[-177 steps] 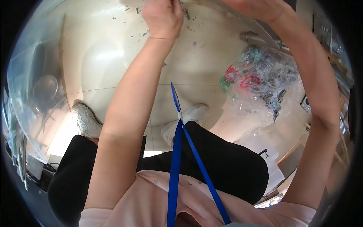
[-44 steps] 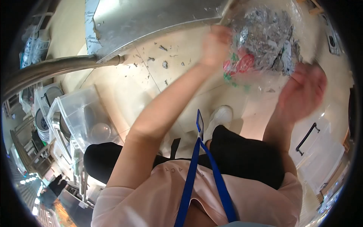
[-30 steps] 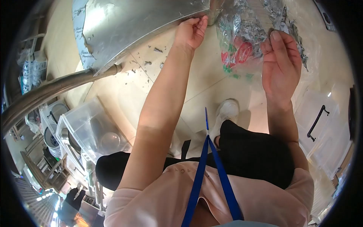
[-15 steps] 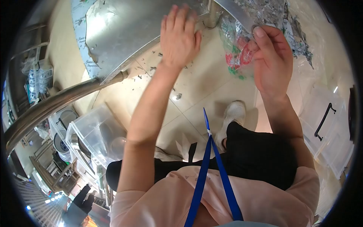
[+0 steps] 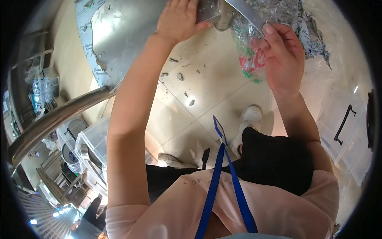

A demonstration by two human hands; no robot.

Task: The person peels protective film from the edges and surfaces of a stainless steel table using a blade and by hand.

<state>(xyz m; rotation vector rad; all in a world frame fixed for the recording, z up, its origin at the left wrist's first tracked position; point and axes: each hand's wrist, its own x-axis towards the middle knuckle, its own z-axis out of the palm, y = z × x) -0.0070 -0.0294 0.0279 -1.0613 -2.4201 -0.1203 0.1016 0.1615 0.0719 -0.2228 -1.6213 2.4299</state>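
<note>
My left hand [image 5: 178,19] lies flat against a shiny metal panel [image 5: 123,30], thumb spread away from the fingers. Its fingertips run up to the top edge of the view. Patterned paper [image 5: 97,75] with a torn edge covers the panel's left side. My right hand [image 5: 284,59] pinches the end of a thin, curved grey metal strip [image 5: 247,15] between thumb and fingers. Where the strip's other end goes is out of view. Beside my right hand is crumpled clear plastic [image 5: 248,49] with red and green print.
Dark scraps [image 5: 180,76] are scattered on the tiled floor [image 5: 217,87]. A metal tube [image 5: 59,109] curves along the left. Clear plastic bins stand at left [image 5: 95,139] and right [image 5: 344,131]. Torn foil-like paper [image 5: 312,38] lies at upper right. A blue lanyard [image 5: 215,179] hangs in front of me.
My left hand has moved up and to the left across the metal panel. My right hand stays nearly in place with the metal strip. The lanyard has swung slightly.
</note>
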